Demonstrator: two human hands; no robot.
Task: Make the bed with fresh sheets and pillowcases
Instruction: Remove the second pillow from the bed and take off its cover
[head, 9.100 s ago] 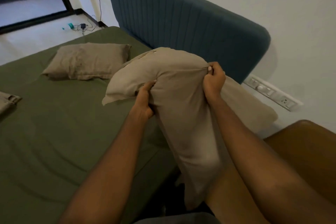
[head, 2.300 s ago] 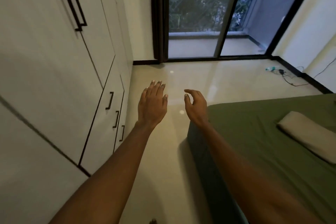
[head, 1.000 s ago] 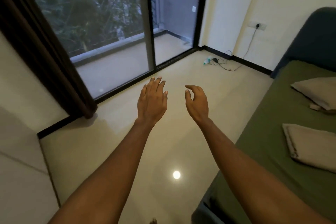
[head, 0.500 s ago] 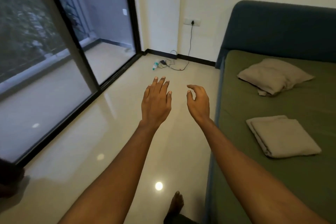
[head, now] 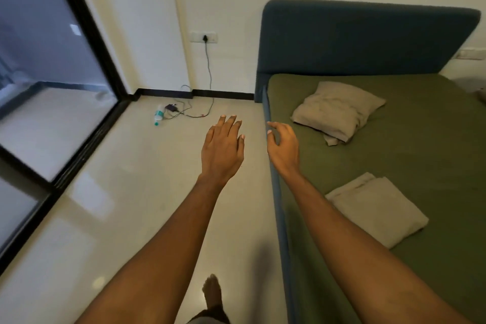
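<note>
The bed fills the right side, covered by a green sheet, with a dark blue headboard against the wall. A beige pillow lies near the headboard. A folded beige cloth rests on the sheet closer to me. My left hand is held out over the floor, fingers straight, holding nothing. My right hand hovers above the bed's left edge with fingers loosely curled and empty.
A glass sliding door with a black frame runs along the left. A water bottle and a tangle of charger cables lie on the tiled floor below a wall socket. My bare foot is on the floor beside the bed.
My view has swung right and forward along the bed's side; the headboard, pillow and folded cloth have come closer. Both hands stay outstretched and empty, as before.
</note>
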